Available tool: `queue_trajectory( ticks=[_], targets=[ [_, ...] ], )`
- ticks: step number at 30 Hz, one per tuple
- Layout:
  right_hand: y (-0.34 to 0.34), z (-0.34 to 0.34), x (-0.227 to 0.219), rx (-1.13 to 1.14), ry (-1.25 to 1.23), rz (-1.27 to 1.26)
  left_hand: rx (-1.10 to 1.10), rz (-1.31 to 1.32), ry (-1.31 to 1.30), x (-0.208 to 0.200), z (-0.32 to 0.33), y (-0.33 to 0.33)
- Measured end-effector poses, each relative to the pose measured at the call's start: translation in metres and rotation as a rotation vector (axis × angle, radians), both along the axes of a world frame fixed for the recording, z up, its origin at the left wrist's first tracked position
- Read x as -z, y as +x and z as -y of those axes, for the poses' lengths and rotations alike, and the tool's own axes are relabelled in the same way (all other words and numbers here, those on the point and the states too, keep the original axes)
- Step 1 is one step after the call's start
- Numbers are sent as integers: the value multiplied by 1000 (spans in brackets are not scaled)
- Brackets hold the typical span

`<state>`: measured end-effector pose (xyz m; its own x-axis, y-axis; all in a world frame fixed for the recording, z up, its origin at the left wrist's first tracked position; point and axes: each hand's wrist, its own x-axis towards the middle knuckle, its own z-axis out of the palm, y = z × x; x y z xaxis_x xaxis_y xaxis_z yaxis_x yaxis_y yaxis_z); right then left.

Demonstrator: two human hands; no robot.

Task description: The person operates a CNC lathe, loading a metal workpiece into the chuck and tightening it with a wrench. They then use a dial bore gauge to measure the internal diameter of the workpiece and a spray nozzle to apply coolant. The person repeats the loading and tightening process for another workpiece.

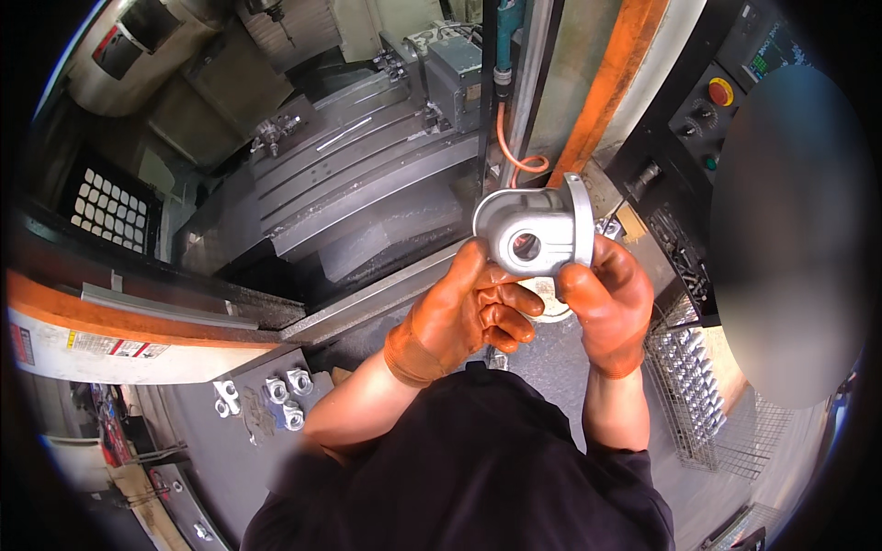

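Note:
A silver-grey metal housing (537, 234) is held up between my two hands, in front of the machine opening. It has a rounded body, a round hole in the side facing me and a flat flange on its right end. My left hand (464, 312), in an orange rubber glove, grips the housing's lower left edge with the thumb against its side and the other fingers curled below. My right hand (606, 298), gloved likewise, pinches the flange at the lower right. Part of the right fingers is hidden behind the flange.
Beyond my hands lies a slotted machine table (340, 170) with clamping fixtures (276, 133). An orange hose (514, 156) hangs beside the door frame. Several metal parts (285, 395) rest at lower left. A wire basket (694, 395) and control panel (703, 119) stand right, beside a blurred grey shape (790, 239).

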<state>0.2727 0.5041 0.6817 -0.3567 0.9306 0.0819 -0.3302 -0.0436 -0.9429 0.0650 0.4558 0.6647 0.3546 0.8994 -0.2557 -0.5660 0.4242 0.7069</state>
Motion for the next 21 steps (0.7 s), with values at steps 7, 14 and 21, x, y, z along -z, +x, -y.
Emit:
queue_trajectory(
  ticks=[7, 14, 21],
  targets=[
    [-23, 35, -20, 48, 30, -94, 34, 64, 69, 0, 20, -14],
    [-30, 51, -17, 55, 65, -99, 67, 44, 108, -5, 31, -27],
    [-37, 55, -19, 80, -2, -92, 104, 35, 105, -4, 32, -34]
  ],
)
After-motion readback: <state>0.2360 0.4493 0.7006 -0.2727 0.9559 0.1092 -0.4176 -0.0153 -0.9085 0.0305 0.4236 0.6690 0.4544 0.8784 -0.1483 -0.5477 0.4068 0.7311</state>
